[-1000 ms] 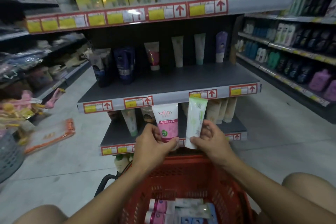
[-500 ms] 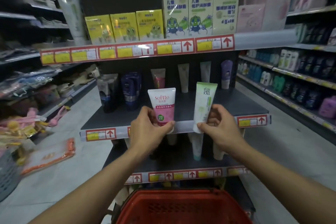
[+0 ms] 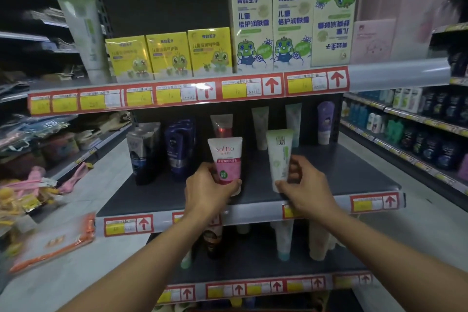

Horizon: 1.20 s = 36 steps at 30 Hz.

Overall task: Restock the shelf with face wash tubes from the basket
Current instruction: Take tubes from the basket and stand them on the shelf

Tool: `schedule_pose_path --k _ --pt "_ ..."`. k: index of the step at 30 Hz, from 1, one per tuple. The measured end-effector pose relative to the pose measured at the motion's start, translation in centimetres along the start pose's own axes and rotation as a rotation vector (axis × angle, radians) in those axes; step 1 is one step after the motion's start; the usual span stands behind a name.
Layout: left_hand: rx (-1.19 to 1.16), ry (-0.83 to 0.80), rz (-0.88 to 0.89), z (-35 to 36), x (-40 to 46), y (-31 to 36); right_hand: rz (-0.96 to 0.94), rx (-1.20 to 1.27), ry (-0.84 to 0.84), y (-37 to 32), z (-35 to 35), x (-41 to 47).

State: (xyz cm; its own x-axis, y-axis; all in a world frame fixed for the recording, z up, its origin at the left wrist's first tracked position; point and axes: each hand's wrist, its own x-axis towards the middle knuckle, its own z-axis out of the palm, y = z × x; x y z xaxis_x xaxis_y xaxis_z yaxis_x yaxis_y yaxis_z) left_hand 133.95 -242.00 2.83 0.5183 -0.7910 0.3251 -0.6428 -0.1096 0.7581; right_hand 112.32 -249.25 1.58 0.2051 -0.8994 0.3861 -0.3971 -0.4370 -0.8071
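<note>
Both tubes raised from below shelf edge to over mid shelf (image 3: 329, 175) deck. Pink tube (image 3: 226, 159) clasped upright by L hand (image 3: 207, 192), fingers wrapped round base; green tube (image 3: 279, 157) pinched by R hand (image 3: 304, 190). Basket not seen. Set-down judged next, in front of back-row tubes (image 3: 260, 124).

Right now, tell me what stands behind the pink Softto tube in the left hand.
Behind the pink Softto tube, at the shelf's back, stands a tube with a red band; its lower part is covered. The left hand hides the shelf below.
</note>
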Motion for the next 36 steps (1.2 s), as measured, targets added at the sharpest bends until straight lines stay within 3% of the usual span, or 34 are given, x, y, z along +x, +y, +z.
schedule_pose_path --k 6,12,27,36 --pt "0.097 -0.018 -0.003 1.0 0.9 -0.9 -0.001 -0.223 0.079 1.4 1.4 0.9" --pt "0.170 -0.039 -0.068 2.1 3.9 -0.8 0.039 -0.352 0.021 2.1 2.2 4.8" --pt "0.188 -0.060 -0.110 6.4 14.0 -1.7 0.124 -0.371 0.010 4.5 6.5 15.2" --pt "0.139 0.001 -0.061 8.8 15.3 -3.5 0.134 -0.325 -0.007 6.4 8.0 17.7"
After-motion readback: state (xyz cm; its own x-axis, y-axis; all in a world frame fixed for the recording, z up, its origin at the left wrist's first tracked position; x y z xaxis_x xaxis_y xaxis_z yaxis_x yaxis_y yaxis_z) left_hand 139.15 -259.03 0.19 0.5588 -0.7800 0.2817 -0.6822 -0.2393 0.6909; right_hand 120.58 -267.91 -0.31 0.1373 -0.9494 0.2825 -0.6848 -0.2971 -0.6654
